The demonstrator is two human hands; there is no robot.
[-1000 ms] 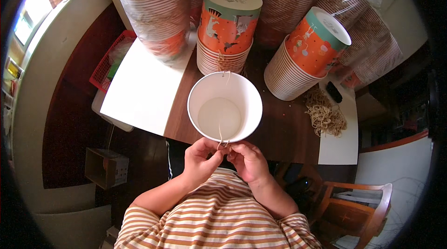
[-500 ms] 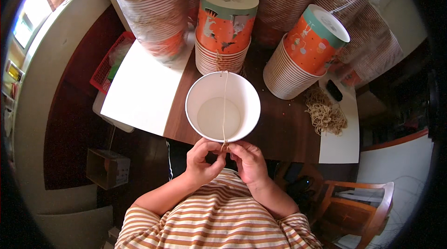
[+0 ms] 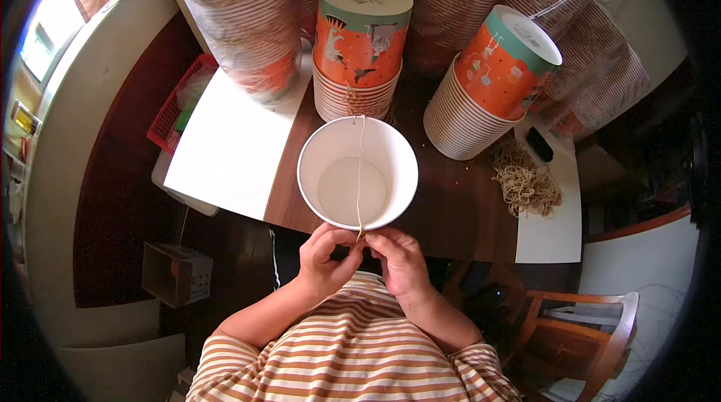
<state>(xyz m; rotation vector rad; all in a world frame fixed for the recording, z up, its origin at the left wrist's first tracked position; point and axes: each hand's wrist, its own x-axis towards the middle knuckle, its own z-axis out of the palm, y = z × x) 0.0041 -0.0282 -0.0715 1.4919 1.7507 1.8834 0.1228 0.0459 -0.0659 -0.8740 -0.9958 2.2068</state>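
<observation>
A white-lined paper bucket (image 3: 323, 199) rests mouth up at the table's near edge. Thin beige string (image 3: 360, 176) spans its mouth from a hole near the far rim to the near rim. There my left hand (image 3: 327, 258) pinches the string's near end against the outside of the bucket. My right hand (image 3: 398, 258) closes on the same string from the other side, fingertips almost touching the left ones. Fingers cover most of the string at that spot, so I cannot tell whether a knot is in it.
Behind the bucket stand a stack of upturned orange and green buckets (image 3: 364, 52) and, to the right, another leaning stack (image 3: 492, 86). Plastic-wrapped stacks (image 3: 240, 19) line the back. A heap of string (image 3: 526, 184) and a black object (image 3: 539, 144) lie right. A wooden chair (image 3: 574, 334) stands lower right.
The view has shifted very slightly. Both hands keep their pinch on the string at the near rim, with only small finger movement.
</observation>
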